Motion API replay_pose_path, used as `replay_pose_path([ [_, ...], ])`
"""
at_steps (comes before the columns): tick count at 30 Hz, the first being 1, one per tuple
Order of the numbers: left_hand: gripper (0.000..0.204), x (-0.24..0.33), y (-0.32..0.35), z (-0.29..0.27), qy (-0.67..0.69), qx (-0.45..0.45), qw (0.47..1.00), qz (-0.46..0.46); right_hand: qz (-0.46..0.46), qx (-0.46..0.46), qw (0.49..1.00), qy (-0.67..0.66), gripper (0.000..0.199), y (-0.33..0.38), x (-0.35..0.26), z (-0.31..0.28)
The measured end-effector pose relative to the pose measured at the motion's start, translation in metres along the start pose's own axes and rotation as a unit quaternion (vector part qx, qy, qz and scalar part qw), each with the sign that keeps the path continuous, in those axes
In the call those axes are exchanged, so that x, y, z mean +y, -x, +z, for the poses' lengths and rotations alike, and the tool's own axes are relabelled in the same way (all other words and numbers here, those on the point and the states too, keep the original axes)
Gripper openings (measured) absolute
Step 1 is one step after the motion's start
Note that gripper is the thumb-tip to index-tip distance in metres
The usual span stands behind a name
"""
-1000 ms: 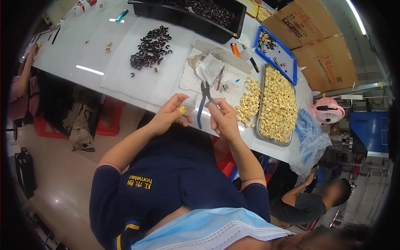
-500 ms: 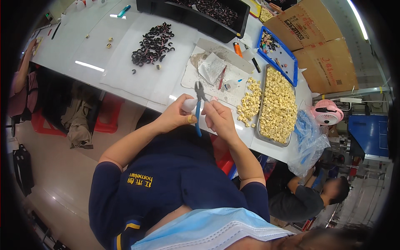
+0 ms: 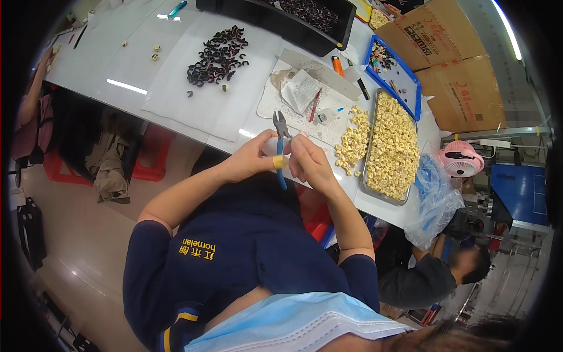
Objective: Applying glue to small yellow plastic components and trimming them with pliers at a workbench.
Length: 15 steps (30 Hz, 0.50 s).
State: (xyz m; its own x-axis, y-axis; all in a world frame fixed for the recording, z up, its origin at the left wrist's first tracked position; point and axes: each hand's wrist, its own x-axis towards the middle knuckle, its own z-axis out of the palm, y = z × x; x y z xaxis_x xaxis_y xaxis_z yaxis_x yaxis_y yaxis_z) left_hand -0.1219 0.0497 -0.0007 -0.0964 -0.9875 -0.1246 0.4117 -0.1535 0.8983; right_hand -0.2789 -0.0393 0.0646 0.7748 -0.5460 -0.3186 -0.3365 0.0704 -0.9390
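A small yellow ring-shaped part (image 3: pixel 279 162) sits between both hands, just above the near edge of the white table (image 3: pixel 117 64). The left hand (image 3: pixel 249 159) pinches it with closed fingertips; the right hand (image 3: pixel 309 164) is curled shut around blue-handled cutting pliers (image 3: pixel 281 146), jaws pointing away. To the right lie loose yellow parts (image 3: pixel 353 142) beside a full metal tray (image 3: pixel 392 146). Farther left sits a heap of dark parts (image 3: pixel 218 56).

A white bench (image 3: pixel 146 64) carries a dark pile of curved parts (image 3: pixel 218 56), upper left; a pink fan (image 3: pixel 461 159) sits right.
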Motion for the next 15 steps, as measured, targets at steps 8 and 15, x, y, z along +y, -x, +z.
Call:
replay_pose_path([
  [8,0.052,0.006,0.001,0.000,-0.063,0.022,0.998,-0.008,-0.062,-0.006,0.984,0.169,0.027,-0.002,0.004,-0.008],
  [15,0.057,0.005,0.000,0.006,-0.121,0.038,0.991,0.044,-0.148,0.061,0.969,0.189,0.024,-0.006,0.007,-0.007],
])
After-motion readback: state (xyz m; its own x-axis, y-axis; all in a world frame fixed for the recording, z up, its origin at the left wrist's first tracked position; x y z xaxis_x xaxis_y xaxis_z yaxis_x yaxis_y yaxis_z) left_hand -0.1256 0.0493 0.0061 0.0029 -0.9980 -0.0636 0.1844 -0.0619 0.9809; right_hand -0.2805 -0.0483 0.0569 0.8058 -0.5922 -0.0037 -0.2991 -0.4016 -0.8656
